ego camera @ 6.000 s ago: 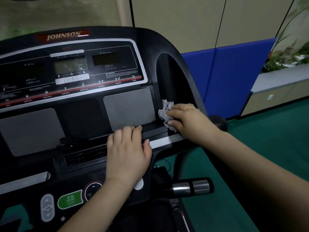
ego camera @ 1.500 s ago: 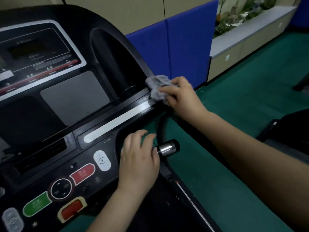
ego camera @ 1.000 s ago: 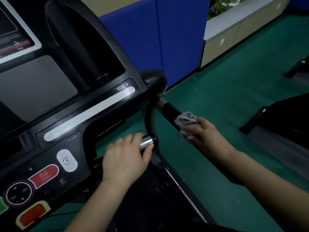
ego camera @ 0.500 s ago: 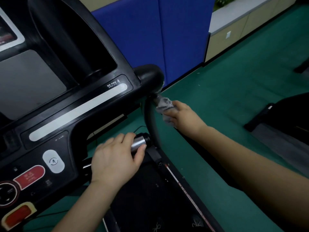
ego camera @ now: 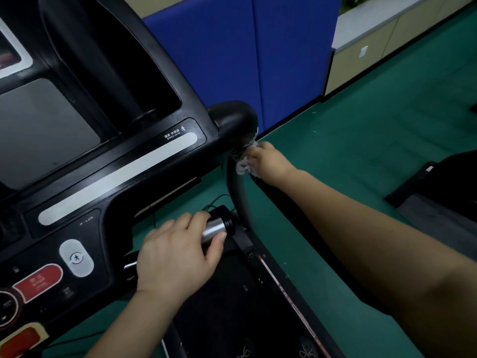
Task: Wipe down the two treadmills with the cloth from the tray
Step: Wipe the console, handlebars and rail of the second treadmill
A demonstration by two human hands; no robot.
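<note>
The black treadmill console (ego camera: 108, 161) fills the left of the view. Its right side handrail (ego camera: 281, 202) runs down from a rounded black end cap (ego camera: 235, 117). My right hand (ego camera: 271, 161) grips a crumpled grey cloth (ego camera: 244, 166) and presses it against the top of the handrail just under the cap. My left hand (ego camera: 178, 257) is wrapped around the silver pulse grip (ego camera: 215, 229) on the inner handlebar. A dark corner of a second treadmill (ego camera: 444, 192) shows at the right edge.
Blue padded panels (ego camera: 247, 52) stand behind the console. Green carpet (ego camera: 374, 130) covers the floor to the right. A grey-topped cabinet ledge (ego camera: 382, 19) runs along the back right. The treadmill belt (ego camera: 232, 319) lies below my left hand.
My right hand carried the cloth from the console's corner down the handrail, then back up to just below the end cap. My left hand moved from the console onto the silver grip and stayed there.
</note>
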